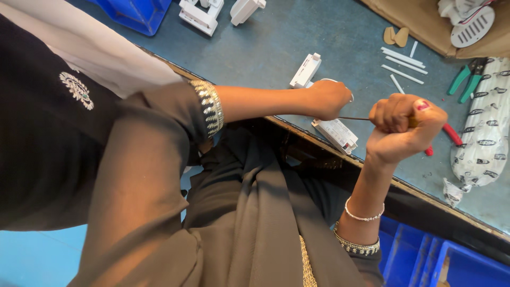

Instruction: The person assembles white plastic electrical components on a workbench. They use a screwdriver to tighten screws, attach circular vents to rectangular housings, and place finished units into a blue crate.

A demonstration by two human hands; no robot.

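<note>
Midway still, by the look of the surface (297,37).
Near its front edge, white driver box (336,134) pinned under left hand (329,99), closed grip; right hand (405,127) fisted round screwdriver (355,118), tip at the box; more white housings (201,13) waiting at far edge.

Green pliers (466,81) (near white rods (404,62))

She wears a loose black robe with long sleeves. The left sleeve (159,159) ends in a broad cuff (209,108) of silver beadwork; the right cuff (357,246) has a similar beaded band, with a thin silver bracelet (364,214) just above it. A silver embroidered motif (76,90) sits on the chest. One nail (423,105) is painted red.
</note>
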